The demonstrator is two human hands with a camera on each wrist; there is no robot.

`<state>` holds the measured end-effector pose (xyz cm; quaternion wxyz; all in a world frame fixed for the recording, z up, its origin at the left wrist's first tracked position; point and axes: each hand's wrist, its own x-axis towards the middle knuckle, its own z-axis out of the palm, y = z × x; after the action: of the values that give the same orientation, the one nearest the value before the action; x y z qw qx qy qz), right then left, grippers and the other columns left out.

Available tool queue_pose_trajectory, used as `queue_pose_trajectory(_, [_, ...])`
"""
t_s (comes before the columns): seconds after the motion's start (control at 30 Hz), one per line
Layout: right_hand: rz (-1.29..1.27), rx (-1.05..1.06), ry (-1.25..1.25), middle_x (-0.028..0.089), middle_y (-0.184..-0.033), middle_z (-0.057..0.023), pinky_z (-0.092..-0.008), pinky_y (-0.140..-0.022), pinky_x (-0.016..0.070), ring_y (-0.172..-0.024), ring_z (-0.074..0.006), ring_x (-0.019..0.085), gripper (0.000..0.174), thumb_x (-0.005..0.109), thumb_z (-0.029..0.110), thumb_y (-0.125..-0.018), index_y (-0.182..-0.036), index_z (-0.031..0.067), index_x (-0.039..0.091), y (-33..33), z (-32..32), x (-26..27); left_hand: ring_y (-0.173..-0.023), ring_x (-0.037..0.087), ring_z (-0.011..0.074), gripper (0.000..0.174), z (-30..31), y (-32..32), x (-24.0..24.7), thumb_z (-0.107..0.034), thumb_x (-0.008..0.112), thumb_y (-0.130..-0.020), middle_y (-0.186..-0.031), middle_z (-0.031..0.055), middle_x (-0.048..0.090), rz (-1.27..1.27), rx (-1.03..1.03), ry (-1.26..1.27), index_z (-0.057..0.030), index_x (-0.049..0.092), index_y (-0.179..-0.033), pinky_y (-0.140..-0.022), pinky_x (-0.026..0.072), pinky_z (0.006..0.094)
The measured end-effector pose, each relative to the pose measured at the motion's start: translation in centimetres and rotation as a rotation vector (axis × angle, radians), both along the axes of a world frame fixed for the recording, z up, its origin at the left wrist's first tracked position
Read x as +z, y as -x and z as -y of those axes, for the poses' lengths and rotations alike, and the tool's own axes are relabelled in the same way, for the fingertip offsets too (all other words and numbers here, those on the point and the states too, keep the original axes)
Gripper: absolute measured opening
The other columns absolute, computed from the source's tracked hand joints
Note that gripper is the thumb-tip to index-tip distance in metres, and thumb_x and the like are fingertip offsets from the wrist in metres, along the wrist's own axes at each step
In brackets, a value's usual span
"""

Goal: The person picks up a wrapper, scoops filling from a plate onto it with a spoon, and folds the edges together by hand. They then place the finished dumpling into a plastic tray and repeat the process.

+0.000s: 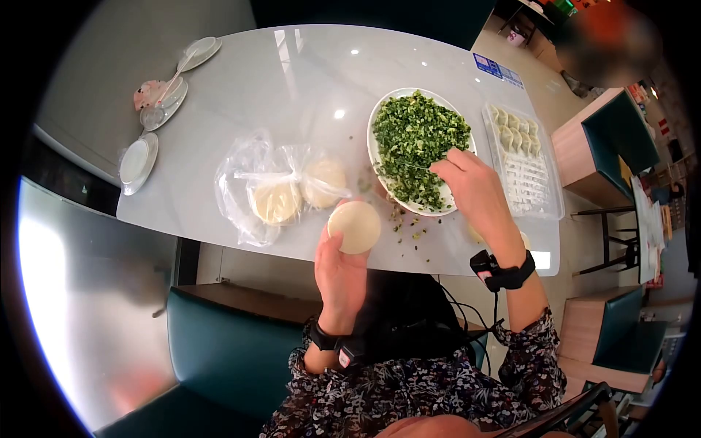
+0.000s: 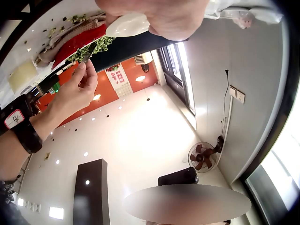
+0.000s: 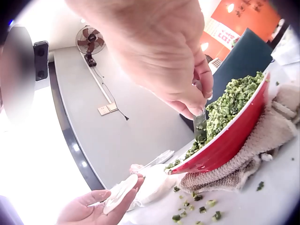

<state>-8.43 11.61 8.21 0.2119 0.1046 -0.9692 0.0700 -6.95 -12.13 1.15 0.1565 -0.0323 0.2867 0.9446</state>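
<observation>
My left hand (image 1: 341, 274) holds a round, pale dumpling wrapper (image 1: 355, 228) at the table's near edge, thumb over its rim. A large oval bowl (image 1: 374, 150), white inside and red outside, is heaped with chopped green filling (image 1: 420, 135). Over its right side, my right hand (image 1: 471, 186) pinches a thin, flat metal spatula (image 3: 200, 125). The blade's end dips into the greens in the right wrist view. From the left wrist, the wrapper (image 2: 127, 25) shows edge-on beneath my fingers.
Beside the bowl, a clear plastic tray (image 1: 561, 197) carries several folded dumplings. Stacked wrappers lie in a clear plastic bag (image 1: 237, 175) to the left. A beige cloth (image 3: 225, 176) sits under the bowl, near scattered green bits. Small dishes (image 1: 139, 162) line the table's left edge.
</observation>
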Motion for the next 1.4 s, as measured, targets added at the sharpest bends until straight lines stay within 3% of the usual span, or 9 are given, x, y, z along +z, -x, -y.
queue_pose_trajectory(0.13, [-0.034, -0.041, 0.011, 0.058, -0.091, -0.0058, -0.0364, -0.073, 0.0555, -0.09, -0.0246, 0.063, 0.023, 0.061, -0.004, -0.077, -0.096, 0.007, 0.068, -0.9, 0.4, 1.1, -0.14, 0.047, 0.0287, 0.055, 0.0, 0.0, -0.2, -0.02, 0.05, -0.1, -0.151, 0.0184, 0.048, 0.005, 0.007, 0.003, 0.0038, 0.039, -0.148, -0.116, 0.0406, 0.0417])
queue_pose_trajectory(0.23, [-0.09, -0.078, 0.018, 0.058, -0.091, -0.0064, -0.037, -0.073, 0.0554, -0.09, -0.0251, 0.064, 0.023, 0.061, -0.004, -0.077, -0.097, 0.0069, 0.067, 0.2, 0.4, 1.5, -0.137, 0.048, 0.0299, 0.056, 0.0, 0.1, -0.2, -0.019, 0.049, -0.101, -0.149, 0.0165, 0.049, 0.015, 0.009, 0.012, 0.0033, 0.037, -0.151, -0.115, 0.0394, 0.0475])
queue_pose_trajectory(0.3, [-0.121, -0.093, 0.021, 0.058, -0.092, -0.0067, -0.0375, -0.074, 0.0553, -0.09, -0.0255, 0.064, 0.023, 0.061, -0.004, -0.078, -0.097, 0.0068, 0.067, 1.7, 0.4, 1.3, -0.14, 0.047, 0.0288, 0.054, -0.1, 0.2, -0.1, -0.02, 0.05, -0.101, -0.151, 0.0186, 0.047, 0.031, 0.01, 0.006, 0.004, 0.039, -0.148, -0.117, 0.0405, 0.0421])
queue_pose_trajectory(0.47, [-0.127, -0.067, 0.001, 0.058, -0.092, -0.0069, -0.0386, -0.075, 0.0551, -0.092, -0.0262, 0.063, 0.022, 0.06, -0.002, -0.08, -0.098, 0.0072, 0.068, 4.6, 0.9, -0.1, -0.141, 0.046, 0.0285, 0.054, -0.2, 0.2, 0.6, -0.02, 0.05, -0.101, -0.152, 0.0185, 0.047, 0.026, 0.012, 0.024, 0.0043, 0.039, -0.148, -0.117, 0.04, 0.0418])
queue_pose_trajectory(0.77, [0.05, -0.02, 0.012, 0.057, -0.091, -0.0068, -0.0382, -0.074, 0.0549, -0.09, -0.0261, 0.062, 0.019, 0.06, -0.002, -0.08, -0.096, 0.006, 0.067, 0.5, 1.4, 1.3, -0.139, 0.048, 0.0275, 0.052, -1.3, 1.5, -0.1, -0.017, 0.045, -0.101, -0.151, 0.0178, 0.048, 0.027, -0.002, 0.044, 0.005, 0.039, -0.149, -0.116, 0.0396, 0.0417])
queue_pose_trajectory(1.13, [-0.01, -0.05, 0.124, 0.056, -0.087, -0.0081, -0.0381, -0.068, 0.0531, -0.084, -0.0275, 0.062, 0.02, 0.065, -0.003, -0.079, -0.097, 0.0054, 0.067, -2.3, 1.6, 0.6, -0.137, 0.049, 0.027, 0.045, -4.6, 2.9, 0.2, -0.007, 0.038, -0.103, -0.146, 0.0158, 0.051, -0.016, 0.087, 0.101, 0.0068, 0.042, -0.146, -0.115, 0.0397, 0.0408])
queue_pose_trajectory(1.33, [-0.001, -0.073, 0.263, 0.056, -0.085, -0.0108, -0.0404, -0.064, 0.0508, -0.075, -0.0322, 0.062, 0.012, 0.067, -0.001, -0.086, -0.097, 0.0045, 0.067, -1.6, 1.6, 0.3, -0.133, 0.051, 0.024, 0.042, -5.6, 3.4, 0.4, -0.006, 0.038, -0.103, -0.142, 0.0134, 0.054, 0.06, 0.127, 0.098, 0.0047, 0.045, -0.144, -0.112, 0.0418, 0.0384])
queue_pose_trajectory(1.4, [0.038, -0.067, 0.265, 0.057, -0.085, -0.0112, -0.0404, -0.064, 0.0504, -0.073, -0.0329, 0.062, 0.01, 0.067, 0.0, -0.087, -0.096, 0.0038, 0.067, -1.7, 1.5, 0.4, -0.129, 0.054, 0.0208, 0.041, -5.8, 3.7, 0.0, -0.009, 0.04, -0.103, -0.139, 0.0104, 0.055, 0.056, 0.1, 0.109, -0.0004, 0.047, -0.143, -0.107, 0.0446, 0.0357])
